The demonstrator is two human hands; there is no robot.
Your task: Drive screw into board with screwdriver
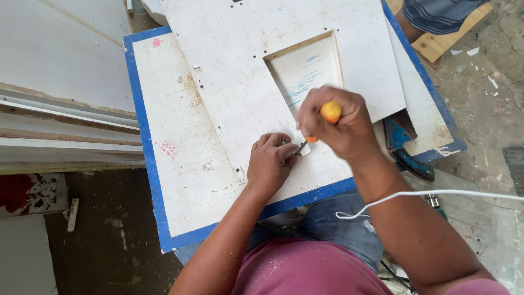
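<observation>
Item: white panel [245,82], laid flat on a larger white board with a blue edge [143,136], which serves as the desk. A rectangular cut-out [305,68] is seen in the panel, towards the desk's far right corner; pale wood shows along its rim.

Item: right hand [338,120]. The fingers are clenched round the orange-yellow handle of a screwdriver [327,114], held upright and slightly tilted, above the panel's near edge and just below the cut-out.

Item: left hand [270,161]. It is rested on the panel near the desk's near edge, fingers curled; the dark metal tip of the tool [299,148] is pinched or steadied between fingertips (whether it is truly gripped cannot be told), just beside a small white piece.

Item: hand saw [404,145], blue-handled, lying at the desk's right edge, partly tucked under the panel.

Item: white cable [436,194], draped across the right forearm.

Item: blue jeans [327,224] and a pink shirt [305,273], dusted with white specks, seen beyond the near edge.

Item: stacked white boards [60,125], beside the desk's left edge.

Item: another person's leg [436,13], past the far right corner.
</observation>
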